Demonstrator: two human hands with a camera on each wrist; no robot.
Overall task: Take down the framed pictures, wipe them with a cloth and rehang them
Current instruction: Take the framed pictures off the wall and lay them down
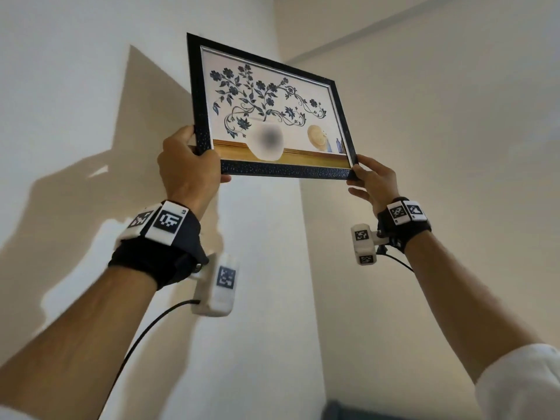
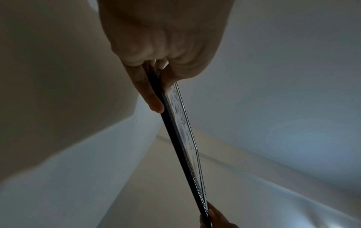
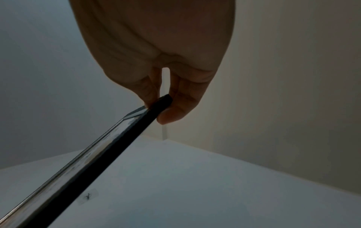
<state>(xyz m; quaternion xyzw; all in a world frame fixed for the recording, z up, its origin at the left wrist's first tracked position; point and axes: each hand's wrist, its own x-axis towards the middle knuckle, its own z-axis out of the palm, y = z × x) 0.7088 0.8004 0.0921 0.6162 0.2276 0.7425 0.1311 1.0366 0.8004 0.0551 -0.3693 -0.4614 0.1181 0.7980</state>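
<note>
- Frame point(image 1: 274, 169) with black pebbled moulding and a thin silver inner edge, held up high near a white wall point(image 1: 75, 86), tilted so its left end rises higher than its right.
- Whether it touches the wall cannot be told; the right wrist view shows a gap between its lower edge and the wall behind.
- Left hand point(image 1: 189, 169) grips the lower left corner, thumb on the front of the moulding and fingers curled behind; in the left wrist view the fingers point(image 2: 151, 95) pinch the thin edge of the frame point(image 2: 175, 138).
- Right hand point(image 1: 374, 184) pinches the lower right corner, fingertips on the moulding; the right wrist view shows the fingers point(image 3: 175, 111) either side of the corner of the frame point(image 3: 93, 162).
- Print behind the glass: dark blue flowers and curling stems rising from a pale vase, with a straw hat and small blue bottles on a wooden shelf. No words can be read on it.
- Small mark point(image 3: 87, 196) under a clear patch sits on the wall behind the frame; what it is cannot be told.
- Wristbands point(image 1: 163, 221) on both wrists carry square black-and-white coded tags; tiny lettering on one is too small to read.
- White sleeve point(image 1: 524, 386) covers the right forearm at the near right.
</note>
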